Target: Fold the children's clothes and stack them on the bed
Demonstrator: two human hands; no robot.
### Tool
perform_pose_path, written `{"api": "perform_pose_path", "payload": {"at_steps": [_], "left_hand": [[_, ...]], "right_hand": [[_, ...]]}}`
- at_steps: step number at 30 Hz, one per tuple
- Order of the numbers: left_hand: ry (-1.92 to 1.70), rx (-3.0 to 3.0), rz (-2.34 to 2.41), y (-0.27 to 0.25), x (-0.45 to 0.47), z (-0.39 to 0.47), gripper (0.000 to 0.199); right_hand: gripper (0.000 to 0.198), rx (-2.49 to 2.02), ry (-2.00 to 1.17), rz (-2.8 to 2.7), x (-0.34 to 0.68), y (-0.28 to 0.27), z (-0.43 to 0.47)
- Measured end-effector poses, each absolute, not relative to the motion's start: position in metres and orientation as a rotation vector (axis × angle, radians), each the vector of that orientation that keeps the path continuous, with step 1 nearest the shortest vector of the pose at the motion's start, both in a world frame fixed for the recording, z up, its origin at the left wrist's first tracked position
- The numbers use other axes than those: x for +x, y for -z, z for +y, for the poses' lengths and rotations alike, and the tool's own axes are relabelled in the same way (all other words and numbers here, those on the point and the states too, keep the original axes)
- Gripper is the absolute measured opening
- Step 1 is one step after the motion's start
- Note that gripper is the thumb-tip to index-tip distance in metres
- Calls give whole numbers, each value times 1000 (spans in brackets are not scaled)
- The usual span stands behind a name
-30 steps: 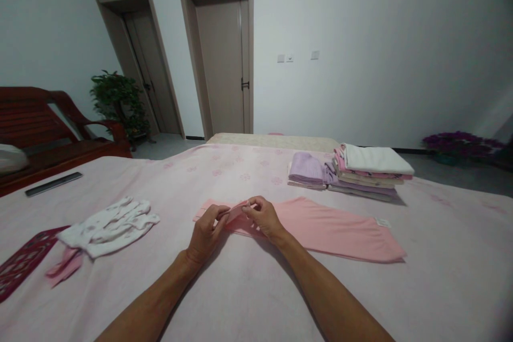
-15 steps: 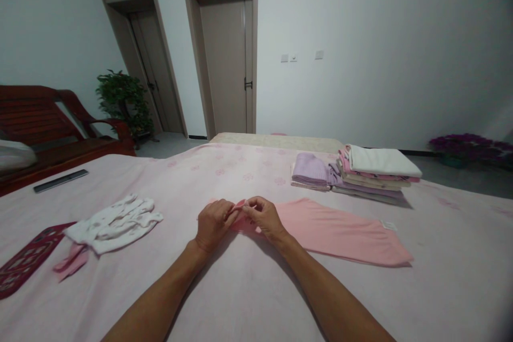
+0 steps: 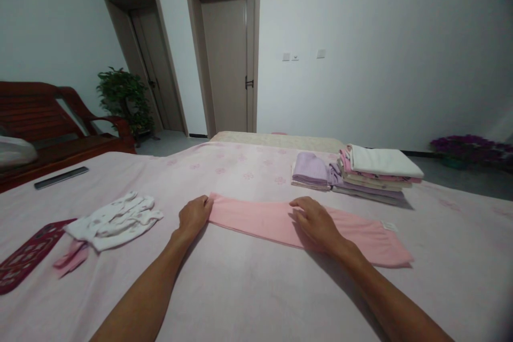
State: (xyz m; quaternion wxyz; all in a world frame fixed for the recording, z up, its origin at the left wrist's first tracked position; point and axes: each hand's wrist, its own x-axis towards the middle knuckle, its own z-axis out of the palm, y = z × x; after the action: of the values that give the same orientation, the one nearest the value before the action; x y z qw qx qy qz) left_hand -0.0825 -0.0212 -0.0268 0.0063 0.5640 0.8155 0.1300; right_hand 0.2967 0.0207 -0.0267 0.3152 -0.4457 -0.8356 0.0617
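A pair of pink pants (image 3: 256, 218), folded lengthwise into a long strip, lies flat across the bed with its wide waist end and a white label to the right. My left hand (image 3: 195, 214) is closed on the narrow cuff end at the left. Over the middle of the strip, my right hand (image 3: 316, 220) rests with its fingers apart and slightly bent, touching or just above the cloth. Left of my left hand lies a crumpled white patterned garment (image 3: 116, 222) with a pink part sticking out beneath it.
Folded clothes (image 3: 377, 173) are stacked at the back right, beside a smaller lilac pile (image 3: 310, 170). A dark red patterned mat (image 3: 30, 256) and a long dark flat object (image 3: 61, 177) lie at the left. The bed's pale pink sheet (image 3: 248, 294) spreads underneath everything.
My hands have moved apart, the left to the cuff end and the right along the strip. The bunched left part of the pants is now stretched out flat.
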Motion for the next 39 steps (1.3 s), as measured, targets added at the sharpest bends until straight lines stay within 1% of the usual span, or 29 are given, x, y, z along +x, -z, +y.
{"api": "perform_pose_path", "payload": {"at_steps": [5, 8, 11, 17, 20, 25, 32, 39], "left_hand": [[-387, 1742, 2569, 27, -84, -21, 53], [-372, 1725, 2588, 29, -86, -20, 55], [-355, 1717, 2601, 32, -88, -20, 54], [-346, 1668, 2632, 34, -94, -22, 50], [-369, 1645, 2643, 34, -96, -24, 49], [-412, 1635, 2628, 35, -97, -29, 42], [-559, 1690, 2596, 37, -94, -38, 32], [-556, 1754, 2590, 34, -86, -40, 26]], "right_hand": [[36, -1437, 348, -2260, 369, 46, 24], [40, -1633, 509, -2231, 401, 63, 25], [44, -1746, 513, -2199, 416, 74, 26], [45, -1775, 496, -2215, 417, 77, 27], [45, -1783, 488, -2226, 418, 77, 28], [46, -1785, 488, -2234, 421, 80, 29], [44, -1768, 450, -2212, 420, 80, 29], [45, -1739, 468, -2219, 421, 81, 30]]}}
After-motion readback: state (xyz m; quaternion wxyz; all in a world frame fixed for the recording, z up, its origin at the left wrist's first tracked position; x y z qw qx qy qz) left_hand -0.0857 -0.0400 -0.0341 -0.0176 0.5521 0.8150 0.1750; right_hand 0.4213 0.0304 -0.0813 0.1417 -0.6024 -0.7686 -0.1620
